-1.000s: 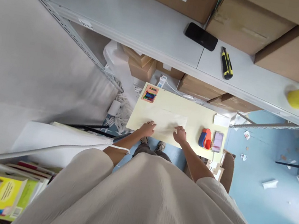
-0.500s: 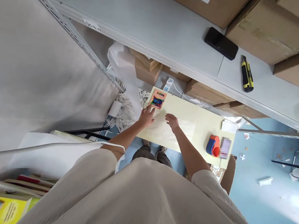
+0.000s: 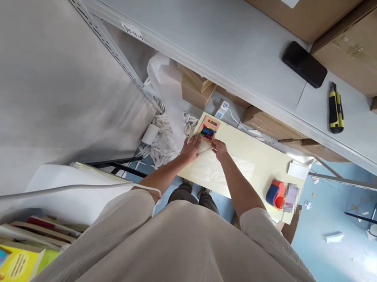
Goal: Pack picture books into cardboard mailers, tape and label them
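A small orange-pink booklet (image 3: 210, 123) with a dark, rainbow-edged picture lies at the left end of the pale yellow table (image 3: 269, 157). My left hand (image 3: 191, 147) rests at the booklet's lower left corner, fingers stretched out and flat. At the lower right corner, my right hand (image 3: 219, 149) has its fingers pinched together; what they grip is too small to make out. Beneath and between the hands, a clear, shiny plastic sheet (image 3: 242, 169) spreads over the table.
An orange-and-blue tape dispenser (image 3: 276, 193) stands at the table's right end. Above, a grey shelf (image 3: 194, 25) carries cardboard boxes, a black phone (image 3: 304, 64) and a yellow utility knife (image 3: 336, 108). White paper scraps (image 3: 165, 139) heap at the left. Books (image 3: 14, 261) are stacked lower left.
My right hand has moved in to the booklet's lower right corner and its fingers have closed. My left hand stays by the lower left corner. The whole view has shifted a little.
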### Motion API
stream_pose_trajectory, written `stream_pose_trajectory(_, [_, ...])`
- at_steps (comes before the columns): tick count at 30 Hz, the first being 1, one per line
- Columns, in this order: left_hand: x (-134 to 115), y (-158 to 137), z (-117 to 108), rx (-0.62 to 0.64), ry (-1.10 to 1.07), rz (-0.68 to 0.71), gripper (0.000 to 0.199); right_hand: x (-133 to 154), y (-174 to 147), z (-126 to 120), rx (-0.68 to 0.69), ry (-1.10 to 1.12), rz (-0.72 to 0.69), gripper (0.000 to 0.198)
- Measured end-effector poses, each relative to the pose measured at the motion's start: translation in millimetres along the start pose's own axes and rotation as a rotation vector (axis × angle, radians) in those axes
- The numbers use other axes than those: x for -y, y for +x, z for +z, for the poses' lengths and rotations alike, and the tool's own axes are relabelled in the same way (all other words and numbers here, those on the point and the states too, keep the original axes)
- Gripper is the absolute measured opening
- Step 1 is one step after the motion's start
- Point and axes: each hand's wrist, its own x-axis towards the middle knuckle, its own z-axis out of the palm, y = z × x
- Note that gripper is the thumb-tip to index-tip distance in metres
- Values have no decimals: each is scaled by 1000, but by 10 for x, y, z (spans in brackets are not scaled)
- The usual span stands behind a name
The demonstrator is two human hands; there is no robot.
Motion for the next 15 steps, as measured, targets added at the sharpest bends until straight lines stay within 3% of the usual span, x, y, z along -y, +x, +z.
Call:
stream_pose_trajectory(8, [-1,-6,-8,3,-5,9,119,33,153,52,-30,-88,-28,22])
stream_pose_trajectory(15, [31,-39,19,-21,-8,26,116,-31,258,164,-85,-139,-183,22])
